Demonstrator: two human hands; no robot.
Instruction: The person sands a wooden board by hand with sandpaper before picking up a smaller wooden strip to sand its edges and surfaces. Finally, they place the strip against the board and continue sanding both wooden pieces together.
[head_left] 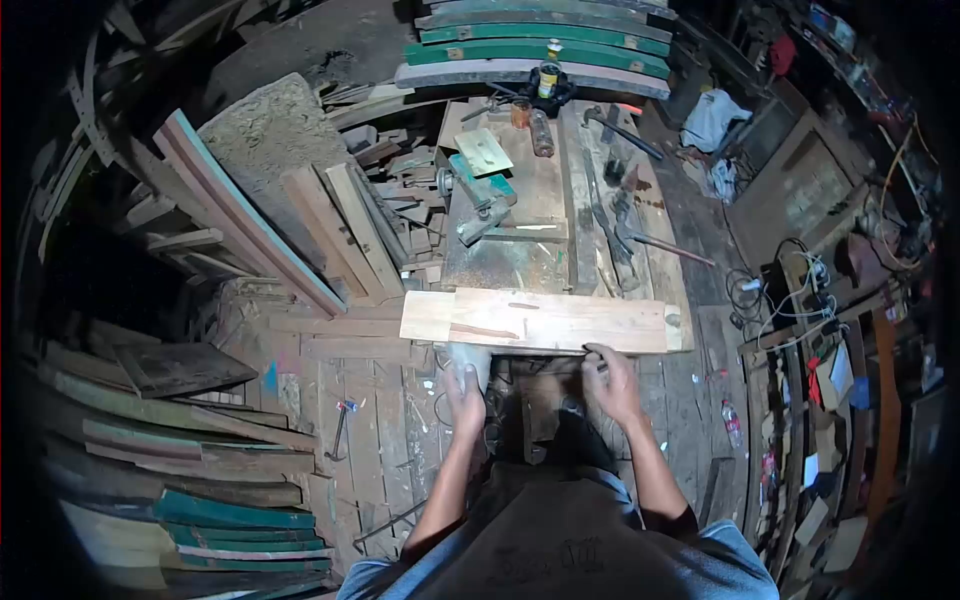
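Plank (545, 320) lies crosswise on workbench (520, 265), near edge overhanging. Right hand (610, 385) fingertips pinch that edge, steadying. Left hand (465, 395) clenched around pale object (466, 362) beneath plank.

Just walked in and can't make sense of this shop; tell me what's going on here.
A person stands at a workbench with a pale wooden board laid across its near end. The right hand rests on the board's near edge. The left hand grips a pale object just below the board; what it is cannot be told. Tools and bottles litter the bench.
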